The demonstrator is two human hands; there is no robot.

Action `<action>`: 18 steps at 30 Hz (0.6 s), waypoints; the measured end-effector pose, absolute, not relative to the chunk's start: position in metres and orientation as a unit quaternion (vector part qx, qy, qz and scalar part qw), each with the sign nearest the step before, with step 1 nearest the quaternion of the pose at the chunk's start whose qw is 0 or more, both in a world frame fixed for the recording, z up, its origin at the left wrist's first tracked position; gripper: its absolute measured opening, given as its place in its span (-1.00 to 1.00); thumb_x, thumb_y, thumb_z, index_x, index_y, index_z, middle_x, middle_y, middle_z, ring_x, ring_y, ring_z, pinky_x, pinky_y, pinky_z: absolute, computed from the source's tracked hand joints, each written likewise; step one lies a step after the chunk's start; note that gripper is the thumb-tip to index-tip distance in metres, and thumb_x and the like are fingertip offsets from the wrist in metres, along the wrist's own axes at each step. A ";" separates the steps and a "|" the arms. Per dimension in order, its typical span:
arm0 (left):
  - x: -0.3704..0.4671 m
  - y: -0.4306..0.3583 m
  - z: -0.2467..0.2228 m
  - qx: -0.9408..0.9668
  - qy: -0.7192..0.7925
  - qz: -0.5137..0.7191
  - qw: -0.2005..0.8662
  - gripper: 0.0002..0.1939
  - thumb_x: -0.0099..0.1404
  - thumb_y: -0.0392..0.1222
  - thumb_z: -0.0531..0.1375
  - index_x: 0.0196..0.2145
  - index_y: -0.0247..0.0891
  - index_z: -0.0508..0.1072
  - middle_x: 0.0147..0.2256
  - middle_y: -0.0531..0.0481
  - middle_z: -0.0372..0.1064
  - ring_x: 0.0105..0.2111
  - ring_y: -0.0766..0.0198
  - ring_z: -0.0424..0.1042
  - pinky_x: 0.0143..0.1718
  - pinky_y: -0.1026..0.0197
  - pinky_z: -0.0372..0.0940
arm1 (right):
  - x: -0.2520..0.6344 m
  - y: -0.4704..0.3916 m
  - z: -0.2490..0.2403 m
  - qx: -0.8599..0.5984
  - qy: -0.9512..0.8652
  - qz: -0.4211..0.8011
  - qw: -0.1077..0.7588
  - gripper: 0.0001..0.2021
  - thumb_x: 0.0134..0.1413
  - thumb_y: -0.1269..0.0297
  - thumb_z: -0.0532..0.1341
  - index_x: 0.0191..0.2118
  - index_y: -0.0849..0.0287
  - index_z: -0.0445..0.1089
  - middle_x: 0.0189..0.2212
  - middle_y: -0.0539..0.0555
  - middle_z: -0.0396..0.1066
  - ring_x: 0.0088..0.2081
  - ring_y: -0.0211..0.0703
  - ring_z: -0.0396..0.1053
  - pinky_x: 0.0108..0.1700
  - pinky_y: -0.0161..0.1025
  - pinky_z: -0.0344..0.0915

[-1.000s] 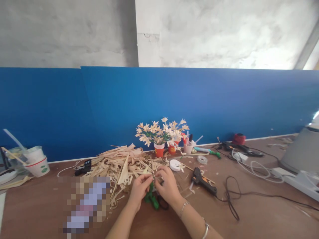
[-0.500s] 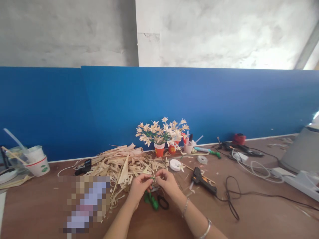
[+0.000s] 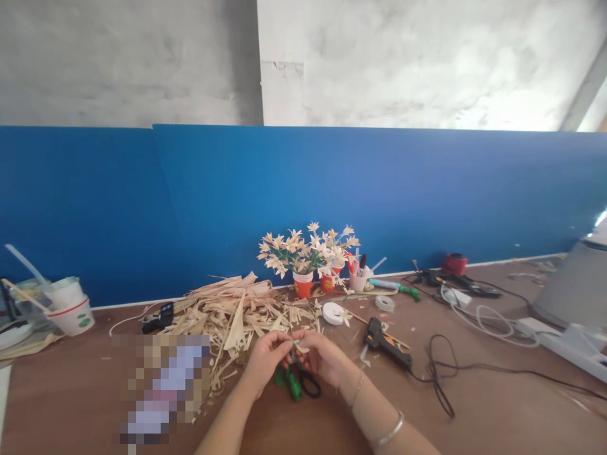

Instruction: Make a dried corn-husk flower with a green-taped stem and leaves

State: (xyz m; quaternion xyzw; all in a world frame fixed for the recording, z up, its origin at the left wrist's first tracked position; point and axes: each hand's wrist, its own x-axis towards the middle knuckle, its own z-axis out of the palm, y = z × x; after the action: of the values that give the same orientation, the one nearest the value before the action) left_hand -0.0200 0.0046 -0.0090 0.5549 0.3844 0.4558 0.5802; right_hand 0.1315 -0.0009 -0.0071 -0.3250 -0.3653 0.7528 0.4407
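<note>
Both hands meet above the brown table, fingertips almost touching. My left hand (image 3: 266, 359) pinches a small green and pale piece (image 3: 298, 346). My right hand (image 3: 327, 359) is curled at the other side of that piece, with fingers bent; its grip is too small to make out. Below the hands lie a green bundle (image 3: 293, 385) and a black scissor handle (image 3: 310, 384). A pile of dry pale husk strips (image 3: 237, 309) spreads behind and left of my hands. Pale flowers (image 3: 310, 248) stand in red cups (image 3: 303, 287) at the back.
To the right lie a black glue gun (image 3: 389, 346) with its cable, a white tape roll (image 3: 334, 313), a clear tape roll (image 3: 384, 304) and a power strip (image 3: 576, 354). White cups (image 3: 73, 316) stand far left. A blue partition (image 3: 227, 196) rises behind.
My right hand has turned and its fingers have shifted around the small piece, showing more of its pale part. My left hand has barely moved.
</note>
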 end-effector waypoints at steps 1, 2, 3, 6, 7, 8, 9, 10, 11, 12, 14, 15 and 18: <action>-0.020 0.005 -0.010 0.559 0.387 0.454 0.577 -0.78 0.04 -0.08 0.22 -0.45 -0.32 0.39 -0.63 0.09 0.34 -0.62 0.38 0.25 -0.56 0.33 0.17 | 0.131 0.000 -0.007 -0.333 -0.375 0.744 0.442 -0.81 -0.26 0.44 0.15 -0.37 0.21 0.34 -0.63 -0.09 0.28 -0.58 -0.36 0.23 -0.53 -0.44 0.05; -0.020 0.006 -0.011 0.562 0.392 0.454 0.570 -0.77 0.05 -0.07 0.22 -0.45 -0.32 0.39 -0.65 0.10 0.33 -0.63 0.38 0.24 -0.58 0.33 0.17 | 0.130 0.001 -0.008 -0.348 -0.388 0.728 0.446 -0.84 -0.24 0.42 0.15 -0.38 0.21 0.33 -0.63 -0.09 0.28 -0.58 -0.35 0.23 -0.54 -0.43 0.04; -0.020 0.007 -0.012 0.562 0.400 0.456 0.562 -0.76 0.04 -0.06 0.21 -0.45 -0.32 0.39 -0.67 0.11 0.31 -0.65 0.39 0.23 -0.59 0.34 0.16 | 0.129 0.002 -0.008 -0.369 -0.405 0.703 0.454 -0.87 -0.21 0.38 0.16 -0.40 0.21 0.32 -0.63 -0.08 0.27 -0.58 -0.34 0.22 -0.55 -0.42 0.04; -0.021 0.011 -0.016 0.557 0.424 0.470 0.538 -0.74 0.02 -0.04 0.22 -0.47 -0.32 0.38 -0.71 0.14 0.25 -0.67 0.39 0.21 -0.62 0.34 0.15 | 0.124 0.003 -0.009 -0.428 -0.494 0.584 0.481 -0.88 -0.15 0.27 0.18 -0.44 0.21 0.31 -0.61 -0.08 0.26 -0.58 -0.34 0.20 -0.54 -0.40 0.06; -0.022 0.012 -0.017 0.555 0.428 0.473 0.533 -0.74 0.01 -0.03 0.22 -0.47 -0.32 0.38 -0.71 0.15 0.24 -0.67 0.39 0.21 -0.63 0.34 0.15 | 0.123 0.003 -0.010 -0.443 -0.531 0.537 0.483 -0.87 -0.15 0.27 0.19 -0.44 0.21 0.32 -0.59 -0.07 0.26 -0.57 -0.34 0.19 -0.53 -0.39 0.08; -0.022 0.013 -0.018 0.555 0.431 0.475 0.530 -0.73 0.00 -0.03 0.22 -0.48 -0.32 0.39 -0.72 0.15 0.24 -0.67 0.38 0.21 -0.64 0.34 0.15 | 0.122 0.002 -0.011 -0.456 -0.568 0.486 0.483 -0.88 -0.17 0.28 0.21 -0.44 0.21 0.32 -0.56 -0.06 0.27 -0.55 -0.33 0.20 -0.51 -0.39 0.10; -0.022 0.014 -0.020 0.556 0.433 0.474 0.528 -0.73 0.00 -0.02 0.22 -0.49 -0.33 0.39 -0.72 0.14 0.24 -0.68 0.38 0.21 -0.65 0.34 0.15 | 0.121 0.001 -0.011 -0.467 -0.602 0.432 0.483 -0.89 -0.18 0.31 0.21 -0.45 0.21 0.32 -0.53 -0.05 0.29 -0.53 -0.32 0.21 -0.48 -0.38 0.12; -0.022 0.015 -0.021 0.556 0.435 0.473 0.527 -0.72 -0.01 -0.02 0.22 -0.49 -0.33 0.39 -0.72 0.14 0.23 -0.68 0.38 0.21 -0.65 0.34 0.14 | 0.121 0.000 -0.011 -0.474 -0.631 0.378 0.484 -0.92 -0.19 0.35 0.21 -0.46 0.20 0.33 -0.50 -0.03 0.30 -0.49 -0.29 0.23 -0.45 -0.37 0.14; -0.022 0.015 -0.022 0.557 0.437 0.472 0.526 -0.72 -0.01 -0.02 0.22 -0.48 -0.33 0.40 -0.73 0.14 0.23 -0.69 0.38 0.21 -0.66 0.34 0.14 | 0.120 -0.001 -0.011 -0.479 -0.653 0.327 0.487 -0.95 -0.19 0.38 0.19 -0.47 0.20 0.33 -0.47 -0.01 0.30 -0.44 -0.26 0.25 -0.42 -0.36 0.16; -0.022 0.016 -0.022 0.556 0.440 0.469 0.526 -0.72 -0.02 -0.02 0.23 -0.48 -0.34 0.41 -0.73 0.14 0.23 -0.69 0.38 0.21 -0.66 0.34 0.14 | 0.120 -0.002 -0.010 -0.479 -0.670 0.284 0.491 -0.98 -0.18 0.41 0.17 -0.50 0.20 0.33 -0.45 0.01 0.31 -0.40 -0.24 0.27 -0.37 -0.34 0.18; -0.022 0.017 -0.024 0.553 0.445 0.464 0.529 -0.72 -0.03 -0.03 0.24 -0.48 -0.34 0.42 -0.73 0.13 0.24 -0.69 0.37 0.22 -0.66 0.33 0.15 | 0.120 -0.002 -0.009 -0.471 -0.688 0.240 0.497 -0.94 -0.17 0.46 0.14 -0.54 0.20 0.33 -0.43 0.03 0.31 -0.33 -0.21 0.29 -0.29 -0.32 0.20; -0.022 0.018 -0.024 0.552 0.445 0.462 0.533 -0.72 -0.03 -0.04 0.24 -0.47 -0.34 0.44 -0.73 0.13 0.26 -0.69 0.37 0.22 -0.65 0.33 0.16 | 0.121 -0.002 -0.008 -0.471 -0.688 0.238 0.498 -0.93 -0.16 0.46 0.14 -0.54 0.20 0.33 -0.42 0.04 0.32 -0.32 -0.20 0.29 -0.28 -0.31 0.20; -0.023 0.019 -0.025 0.546 0.441 0.461 0.543 -0.72 -0.02 -0.05 0.23 -0.44 -0.35 0.46 -0.71 0.11 0.30 -0.68 0.36 0.25 -0.62 0.32 0.19 | 0.122 0.000 -0.009 -0.474 -0.672 0.264 0.503 -0.92 -0.13 0.43 0.14 -0.54 0.20 0.35 -0.40 0.05 0.32 -0.32 -0.19 0.30 -0.33 -0.32 0.20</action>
State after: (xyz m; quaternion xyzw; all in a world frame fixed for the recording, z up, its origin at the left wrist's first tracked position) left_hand -0.0233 0.0191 -0.0251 0.5460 0.4412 0.4607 0.5431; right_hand 0.1218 -0.0003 -0.0086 -0.4744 -0.6722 0.2644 0.5032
